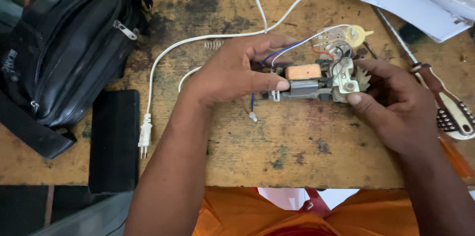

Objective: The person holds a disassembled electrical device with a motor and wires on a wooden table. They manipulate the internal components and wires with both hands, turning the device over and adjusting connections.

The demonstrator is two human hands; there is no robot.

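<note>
Worn wooden surface [297,152]: both hands clamp a small electric motor [303,83].
Left hand [232,70] pinches its rigid metal core, right hand [396,102] the plastic end; thin wires [292,47] look fragile, probably soldered.

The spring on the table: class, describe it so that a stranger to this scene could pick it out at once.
Start at the black bag at the wooden table's left end, then move right along the white cable. The spring lies just under that cable, above the left hand. It is the only small bare metal coil there.
</note>
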